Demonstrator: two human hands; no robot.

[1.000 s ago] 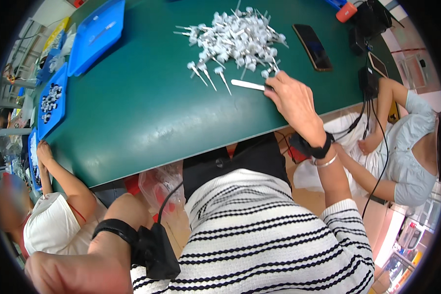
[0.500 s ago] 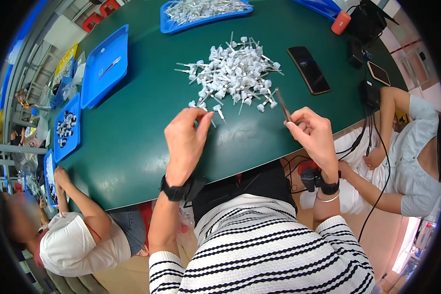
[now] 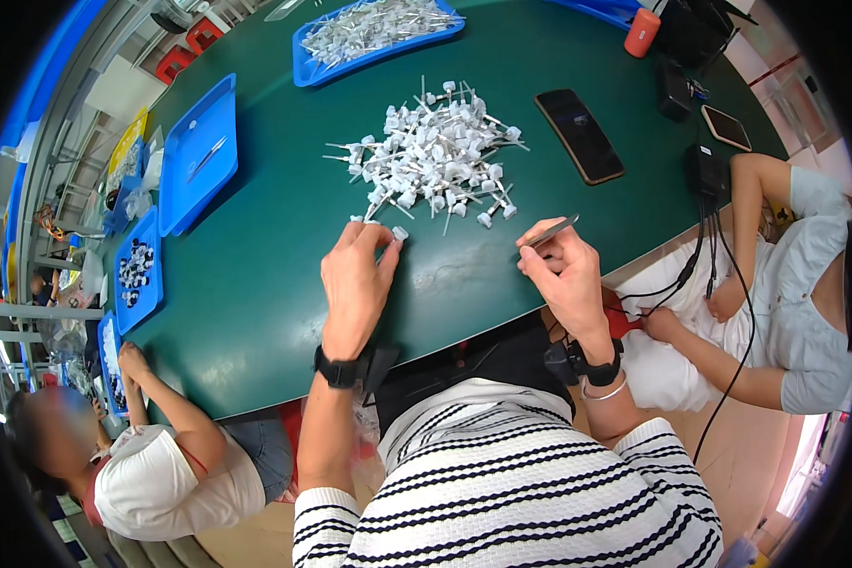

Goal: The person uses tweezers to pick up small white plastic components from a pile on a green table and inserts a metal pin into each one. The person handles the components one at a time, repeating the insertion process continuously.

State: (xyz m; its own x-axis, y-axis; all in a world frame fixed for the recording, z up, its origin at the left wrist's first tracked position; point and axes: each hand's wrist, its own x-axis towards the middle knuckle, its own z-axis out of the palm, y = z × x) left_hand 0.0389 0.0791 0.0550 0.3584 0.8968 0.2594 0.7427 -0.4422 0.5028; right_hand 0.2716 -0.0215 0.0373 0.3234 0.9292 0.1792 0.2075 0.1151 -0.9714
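A heap of small white plastic parts with thin metal stems (image 3: pixel 435 151) lies on the green table in front of me. At its near left edge my left hand (image 3: pixel 358 275) is closed, with thumb and forefinger at a single white plastic part (image 3: pixel 399 233). Another white piece shows just beyond the knuckles. My right hand (image 3: pixel 566 279), to the right of the heap, grips metal tweezers (image 3: pixel 553 231). Their tip points up and to the right, apart from the parts.
Beyond the heap stands a blue tray (image 3: pixel 303 71) of similar parts. Leftward are a blue tray (image 3: pixel 213 114) with a tool in it and a smaller tray (image 3: pixel 151 308) of black-and-white pieces. A phone (image 3: pixel 579 137) and cables lie right. Two people sit at either side.
The right hand has moved left and its tweezers have swung from pointing up-left to up-right. A loose white part now sits at my left thumb. The whole view has shifted slightly.
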